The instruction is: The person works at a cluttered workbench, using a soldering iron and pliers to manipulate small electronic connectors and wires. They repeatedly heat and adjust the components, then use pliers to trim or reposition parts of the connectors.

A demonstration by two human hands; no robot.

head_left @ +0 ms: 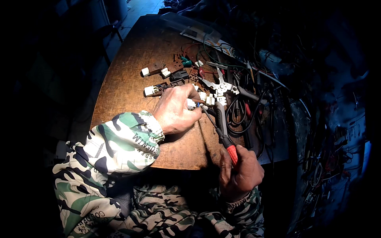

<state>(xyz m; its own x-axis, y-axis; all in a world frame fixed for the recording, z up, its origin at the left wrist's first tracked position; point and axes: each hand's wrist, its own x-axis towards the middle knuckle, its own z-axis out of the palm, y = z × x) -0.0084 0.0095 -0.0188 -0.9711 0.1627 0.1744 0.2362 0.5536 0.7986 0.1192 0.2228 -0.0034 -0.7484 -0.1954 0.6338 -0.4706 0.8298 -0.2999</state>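
My left hand (176, 109) is closed, pinching a small white block (191, 104) between thumb and fingers; the hand hides much of it. A bit of blue shows beside the block. In my right hand (244, 174), near the table's front edge, is a screwdriver (231, 154) with a red and black handle. Its thin shaft slants up to the left, and the tip meets or nearly meets the white block. Just beyond the shaft lie wire-stripping pliers (223, 88) with their jaws apart. Small white blocks (210, 99) sit between the pliers and my left hand.
On the wooden table (119, 87) lie several brown housings (174, 66), a white-ended part (150, 91) and a green piece (185, 61). Black cables (238, 119) tangle at the right. A clear plastic sheet (190, 25) lies at the far edge. Surroundings are dark.
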